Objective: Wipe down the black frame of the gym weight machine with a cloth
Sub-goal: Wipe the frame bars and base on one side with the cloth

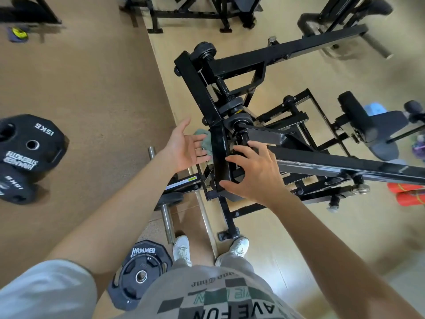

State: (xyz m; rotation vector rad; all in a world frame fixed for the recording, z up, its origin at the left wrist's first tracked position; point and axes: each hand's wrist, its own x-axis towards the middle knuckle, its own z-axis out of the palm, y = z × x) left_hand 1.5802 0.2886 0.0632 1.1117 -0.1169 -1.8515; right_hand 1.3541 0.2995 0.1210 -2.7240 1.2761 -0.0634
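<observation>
Both hands are at the joint where the bars of the black frame (199,88) meet, about mid-view. Left hand (184,147): open, palm turned right, fingers nearly straight, fingertips reaching the grey-green cloth (205,143). The cloth is bunched against the left face of the short upright bar (219,148). It appears pressed there by the fingers rather than pinched, though the bar's edge partly hides the contact. Right hand (257,173): open, fingers spread and lightly bent, fingertips on or just at the right side of the same bar, thumb at its lower end. I see no finger wrapped round anything, so I read this hand as steadying the frame, not gripping it. Step in hand, my judgement: wiping the left face of this bar. Progress I cannot fix, but the long beam (345,168) running off to the right and the far diagonal bar have no cloth on them now. Next move calls for flat finger pressure on the cloth so it does not drop to the floor, then a slide along the bar's length. After that, fold it over the edge to reach the faces by the pivot bolts, where it could snag. Noted nearby: weight plates (30,143) on the floor at left and another plate (140,272) near the feet, both well apart from the work.
</observation>
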